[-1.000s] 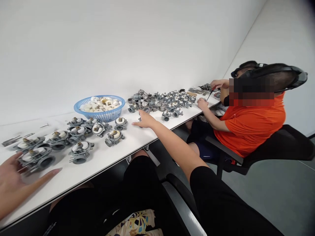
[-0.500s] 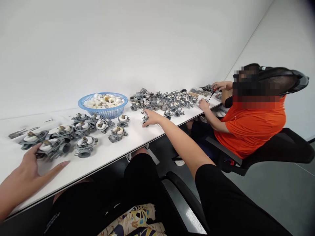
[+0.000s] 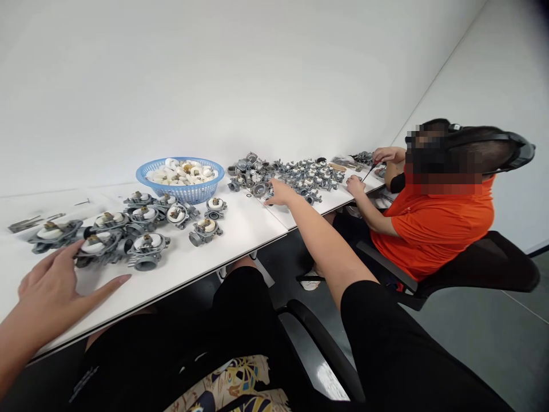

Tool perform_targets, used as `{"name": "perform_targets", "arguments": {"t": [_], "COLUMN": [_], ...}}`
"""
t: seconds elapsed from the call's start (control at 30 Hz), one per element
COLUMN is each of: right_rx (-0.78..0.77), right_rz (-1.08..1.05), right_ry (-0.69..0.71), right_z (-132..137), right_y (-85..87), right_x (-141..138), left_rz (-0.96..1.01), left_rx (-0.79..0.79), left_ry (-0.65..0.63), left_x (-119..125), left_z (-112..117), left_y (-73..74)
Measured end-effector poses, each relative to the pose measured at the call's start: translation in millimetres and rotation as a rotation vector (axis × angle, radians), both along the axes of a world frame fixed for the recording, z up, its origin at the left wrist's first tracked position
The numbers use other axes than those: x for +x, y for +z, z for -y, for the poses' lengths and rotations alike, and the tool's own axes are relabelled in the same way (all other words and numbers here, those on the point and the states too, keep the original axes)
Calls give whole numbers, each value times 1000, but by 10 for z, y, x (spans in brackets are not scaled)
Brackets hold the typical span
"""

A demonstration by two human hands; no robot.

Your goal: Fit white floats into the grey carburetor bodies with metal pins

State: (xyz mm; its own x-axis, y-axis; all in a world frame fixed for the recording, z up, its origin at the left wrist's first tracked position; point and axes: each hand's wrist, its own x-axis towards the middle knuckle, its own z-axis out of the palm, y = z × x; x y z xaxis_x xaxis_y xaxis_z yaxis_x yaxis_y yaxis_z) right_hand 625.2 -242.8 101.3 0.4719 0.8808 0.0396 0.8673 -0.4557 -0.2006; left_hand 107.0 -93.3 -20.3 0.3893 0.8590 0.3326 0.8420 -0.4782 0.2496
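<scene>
My left hand point(image 3: 58, 286) is at the table's left, thumb stretched away from its fingers. Its fingertips meet or nearly meet the side of a grey carburetor point(image 3: 99, 245) with a white float on top. Another carburetor point(image 3: 148, 250) stands just right of that one, with several more behind. My right hand point(image 3: 282, 193) reaches across to the near edge of a pile of carburetors point(image 3: 300, 171). Its thumb and fingers are around a carburetor point(image 3: 269, 196), mostly hidden by the hand.
A blue plastic basket point(image 3: 184, 193) full of white floats stands by the wall. Loose slim metal tools point(image 3: 32, 223) lie at the far left, and a small black ring point(image 3: 249, 195) near the table seam. A person in an orange shirt point(image 3: 446, 223) works at the right with a screwdriver point(image 3: 369, 170).
My right hand has moved right and away, taking the carburetor from the bare table to the pile. My left hand has shifted slightly right, and the carburetor beside it has moved right too.
</scene>
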Motion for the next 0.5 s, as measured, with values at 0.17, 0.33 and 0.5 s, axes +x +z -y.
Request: {"name": "perform_targets", "arguments": {"t": [0.17, 0.33, 0.5], "right_rx": [-91, -114, -101], "right_rz": [-26, 1, 54], "right_ry": [-59, -92, -125], "right_z": [-134, -248, -186], "right_y": [-54, -100, -157], "right_x": [195, 308, 293], "left_rz": [1, 13, 17], "left_rx": [-12, -72, -90], "left_ry": [-41, -22, -46], "left_x": [22, 57, 56], "left_z": [41, 107, 128], "left_y": [77, 177, 173]}}
